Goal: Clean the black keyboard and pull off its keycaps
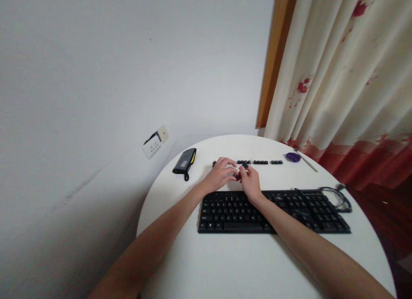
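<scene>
Over the top edge of the black keyboard, my two hands meet with their fingertips close together. My right hand pinches a small black keycap between thumb and fingers. A thin, pale, wire-like piece sticks up beside it; which hand bears it is unclear. My left hand has its fingers curled in toward the right, around a small dark item partly hidden by the fingers. Just beyond the hands, several loose black keycaps lie in a row, some of them covered by my left hand.
On the round white table, a dark grey pouch with yellow trim lies at the left. A purple bundle and a thin pale stick lie at the far right. The coiled cable rests beside the keyboard. A wall borders the left, curtains the right.
</scene>
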### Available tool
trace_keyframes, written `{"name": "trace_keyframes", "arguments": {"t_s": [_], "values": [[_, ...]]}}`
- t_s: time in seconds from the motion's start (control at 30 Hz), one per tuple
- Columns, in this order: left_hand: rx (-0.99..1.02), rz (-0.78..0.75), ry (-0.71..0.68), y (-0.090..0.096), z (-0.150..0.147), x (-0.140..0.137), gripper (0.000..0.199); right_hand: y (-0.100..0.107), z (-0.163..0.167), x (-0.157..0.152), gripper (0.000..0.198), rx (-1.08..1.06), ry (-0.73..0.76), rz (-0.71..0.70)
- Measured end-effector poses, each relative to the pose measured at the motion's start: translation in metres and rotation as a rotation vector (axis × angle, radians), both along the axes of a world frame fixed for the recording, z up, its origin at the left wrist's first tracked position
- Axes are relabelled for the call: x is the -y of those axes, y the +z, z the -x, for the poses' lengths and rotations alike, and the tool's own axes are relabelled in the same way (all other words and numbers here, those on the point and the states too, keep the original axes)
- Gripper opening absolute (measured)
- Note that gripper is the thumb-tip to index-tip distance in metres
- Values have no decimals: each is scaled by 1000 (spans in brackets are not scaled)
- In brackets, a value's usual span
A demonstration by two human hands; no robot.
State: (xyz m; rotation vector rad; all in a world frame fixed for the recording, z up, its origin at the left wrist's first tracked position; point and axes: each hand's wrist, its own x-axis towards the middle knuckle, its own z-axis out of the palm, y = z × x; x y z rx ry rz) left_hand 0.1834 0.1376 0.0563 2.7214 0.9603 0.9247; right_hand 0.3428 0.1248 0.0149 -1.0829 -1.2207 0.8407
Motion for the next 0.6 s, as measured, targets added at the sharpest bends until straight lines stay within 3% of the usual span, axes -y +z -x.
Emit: {"name": "trace_keyframes", "arguments": {"t_s": [0.13, 0.2, 0.37, 0.6], "values": [[181, -23, 219, -13, 6, -14, 12, -2, 1, -1, 34, -75, -10, 25], [173, 6, 328, -23, 12, -22, 9, -2, 1, -2, 35, -103, -16, 42], [21, 106, 437, -41, 19, -32, 10, -5, 2, -3, 38, -99, -6, 50], [3, 122, 588, -45, 12, -36, 21, -5, 1, -3, 41, -92, 2, 47]]}}
